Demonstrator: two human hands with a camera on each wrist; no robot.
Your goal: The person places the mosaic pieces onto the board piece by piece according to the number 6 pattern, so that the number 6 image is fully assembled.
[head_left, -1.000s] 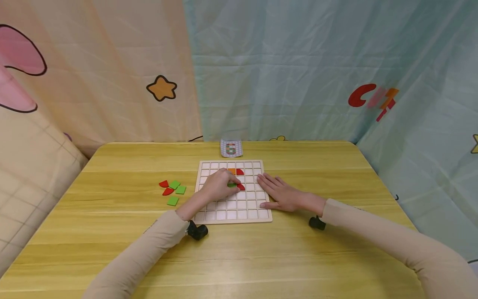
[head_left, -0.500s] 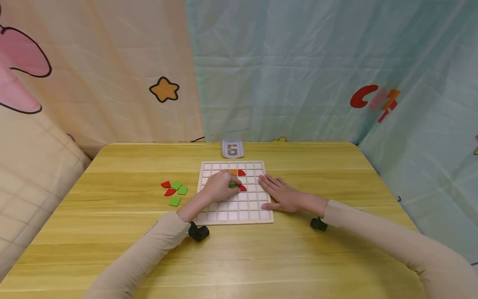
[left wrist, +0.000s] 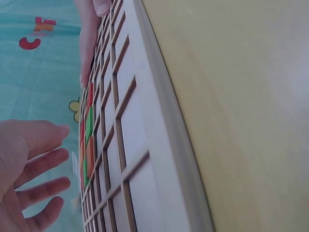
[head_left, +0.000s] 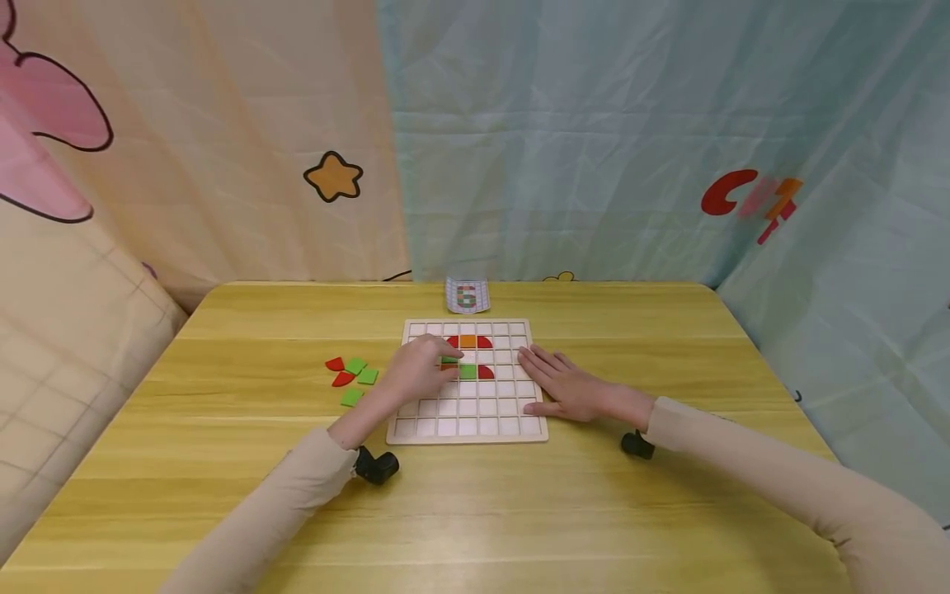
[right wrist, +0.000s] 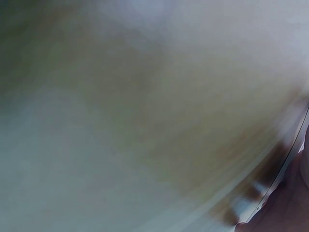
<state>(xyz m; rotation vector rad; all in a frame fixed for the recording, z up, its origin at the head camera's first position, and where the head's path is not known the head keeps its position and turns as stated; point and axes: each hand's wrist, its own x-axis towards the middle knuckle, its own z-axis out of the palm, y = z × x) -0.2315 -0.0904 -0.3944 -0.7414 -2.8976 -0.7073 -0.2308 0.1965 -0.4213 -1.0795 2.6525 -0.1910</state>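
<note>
The left hand (head_left: 418, 370) hovers over the left part of a white grid board (head_left: 467, 427), its thumb and fingers apart with nothing between them. In the left wrist view its loosely bent fingers (left wrist: 46, 166) stand clear of the board. Near the fingertips, a green square tile (head_left: 468, 372) sits in a cell beside a red quarter-round tile (head_left: 486, 373). Farther back, an orange square tile (head_left: 467, 341) lies between two red quarter-round ones. The left hand partly hides other tiles. The right hand (head_left: 567, 389) rests with spread fingers on the board's right edge.
Left of the board lie loose tiles: red quarter-rounds (head_left: 343, 379) and green squares (head_left: 367, 376). A small pattern card (head_left: 467, 295) stands behind the board, near the table's (head_left: 594, 511) back edge. Printed curtains (head_left: 549, 165) hang behind.
The left hand has drawn back to the left from the green square tile, which now shows whole in its cell, and its fingers have parted. The right hand has stayed on the board's edge.
</note>
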